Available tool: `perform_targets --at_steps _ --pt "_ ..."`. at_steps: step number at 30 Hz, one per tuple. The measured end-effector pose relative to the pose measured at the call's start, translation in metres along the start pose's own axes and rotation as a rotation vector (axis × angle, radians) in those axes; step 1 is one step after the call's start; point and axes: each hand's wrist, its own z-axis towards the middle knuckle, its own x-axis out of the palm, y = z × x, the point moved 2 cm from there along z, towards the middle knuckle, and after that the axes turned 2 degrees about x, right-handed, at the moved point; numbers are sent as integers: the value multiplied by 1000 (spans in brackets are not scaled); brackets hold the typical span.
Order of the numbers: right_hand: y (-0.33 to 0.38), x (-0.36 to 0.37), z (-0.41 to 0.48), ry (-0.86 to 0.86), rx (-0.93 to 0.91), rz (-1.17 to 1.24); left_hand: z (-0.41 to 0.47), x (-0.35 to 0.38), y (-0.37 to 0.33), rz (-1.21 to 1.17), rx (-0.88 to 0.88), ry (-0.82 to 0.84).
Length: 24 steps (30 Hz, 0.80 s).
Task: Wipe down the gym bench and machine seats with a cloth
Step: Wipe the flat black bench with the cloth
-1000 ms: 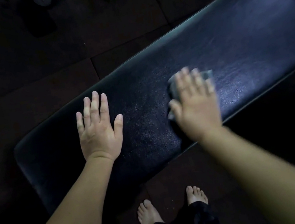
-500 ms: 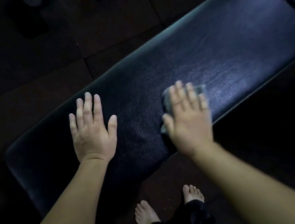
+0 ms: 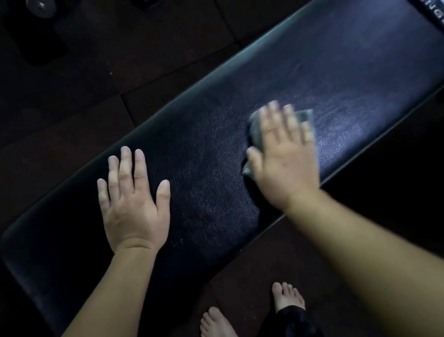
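Right hand (image 3: pixel 285 157) presses cloth (image 3: pixel 304 116) on bench (image 3: pixel 342 54); left hand (image 3: pixel 133 206) flat.

The bench (image 3: pixel 316 70) pad is black grained leatherette with a slight sheen; the cloth (image 3: pixel 305 117) looks soft, matt grey.

The black bench (image 3: pixel 344 65) bears the flat left hand (image 3: pixel 134 212) and a cloth (image 3: pixel 306 118) under the right hand (image 3: pixel 284 163).

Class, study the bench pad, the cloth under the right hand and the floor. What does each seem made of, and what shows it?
Bench pad: probably vinyl or faux leather; black, pebbled grain with a soft sheen.
Cloth, pressed flat by the right hand: seemingly soft grey fabric, matte; blur hides the weave.
Floor: likely rubber tiles; dark, matte, with straight seams between slabs.
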Motion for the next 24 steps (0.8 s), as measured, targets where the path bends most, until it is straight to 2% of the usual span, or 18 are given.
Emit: perform_targets --at_steps 4,7,9,11,13,15,17,20,22,24 --pt "53 13 -70 108 -387 36 0 -1 0 -9 3 4" --pt "26 7 -50 134 -674 13 0 -3 -1 -4 -1 22" --pt "0 3 -4 100 -593 -11 1 -4 -1 8 -5 60" --pt "-11 -6 41 61 -345 24 3 -7 2 -8 -3 101" --pt "8 -10 62 49 -141 31 3 -13 6 -68 24 126" --pt "42 -7 60 45 -54 57 -1 -19 14 -119 46 136" --pt "83 -2 41 64 -121 63 -7 -23 27 -116 51 125" --pt "131 10 -14 123 -462 10 -22 -25 48 -70 25 117" --pt "129 13 -25 127 -679 -15 -31 -27 62 -61 -1 125" --pt "108 11 0 102 -718 -37 -39 -28 76 -62 -23 127"
